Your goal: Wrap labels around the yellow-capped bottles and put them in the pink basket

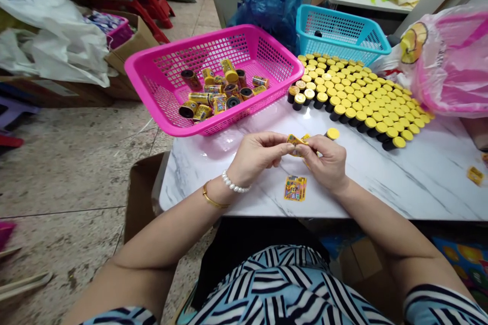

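Observation:
Above the front part of the marble-patterned table, my left hand (263,154) and my right hand (324,158) meet. Both pinch a small yellow printed label (294,146), which is bent between the fingertips. Just below them a stack of similar labels (295,188) lies on the table. Right behind my right hand is a single yellow-capped container (333,134), its lower part hidden by the hand. To the back left, the pink basket (152,104) holds several small cylinders (227,72), most of them wrapped in yellow printed labels.
Many black containers with yellow caps (354,92) stand in tight rows at the back right. Behind them are a blue basket (343,23) and a blue plastic bag (267,0). A pink bag (452,66) bulges at the right. Loose labels (475,175) lie near the right edge.

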Tool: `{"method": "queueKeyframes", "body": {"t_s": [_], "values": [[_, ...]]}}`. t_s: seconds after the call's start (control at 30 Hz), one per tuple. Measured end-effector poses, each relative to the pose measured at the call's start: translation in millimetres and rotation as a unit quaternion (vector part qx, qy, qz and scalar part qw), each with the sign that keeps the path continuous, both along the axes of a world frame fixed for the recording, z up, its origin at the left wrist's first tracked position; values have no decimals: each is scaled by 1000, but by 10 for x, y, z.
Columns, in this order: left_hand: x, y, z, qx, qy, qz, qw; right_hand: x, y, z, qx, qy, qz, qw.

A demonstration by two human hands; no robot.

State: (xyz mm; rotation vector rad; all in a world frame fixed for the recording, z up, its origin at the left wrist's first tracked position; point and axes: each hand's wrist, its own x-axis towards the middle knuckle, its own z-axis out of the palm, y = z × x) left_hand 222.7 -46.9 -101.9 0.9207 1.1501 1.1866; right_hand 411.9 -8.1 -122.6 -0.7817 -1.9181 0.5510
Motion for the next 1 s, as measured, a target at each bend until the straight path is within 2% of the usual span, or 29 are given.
{"method": "queueKeyframes", "body": {"t_s": [0.13, 0.27, 0.37, 0.43, 0.5, 0.53, 0.63, 0.7, 0.77, 1.0], "values": [[-26, 32, -4, -15, 13, -44, 999, 83, 59, 95, 17, -32, 18, 999], [-81, 106, -28, -64, -54, -28, 996, 413, 315, 172, 43, -168, -94, 980], [-125, 162, -27, -87, -112, -23, 990, 656, 517, 158, -44, -257, -138, 955], [-150, 194, -28, -90, -149, -18, 985, 711, 558, 158, -123, -204, -138, 962], [-171, 224, -37, -95, -185, -27, 978, 668, 514, 187, -212, -67, -80, 972], [-180, 236, -43, -98, -202, -37, 974, 618, 471, 208, -256, 11, -30, 966], [-201, 255, -61, -104, -235, -73, 964, 422, 329, 256, -346, 179, 107, 915], [-202, 253, -63, -109, -250, -83, 958, 305, 267, 248, -365, 220, 139, 894], [-192, 243, -54, -121, -265, -79, 953, 222, 242, 209, -367, 225, 143, 891], [-146, 236, 4, -155, -296, -59, 941, 161, 217, 87, -289, 183, 131, 930]]}}
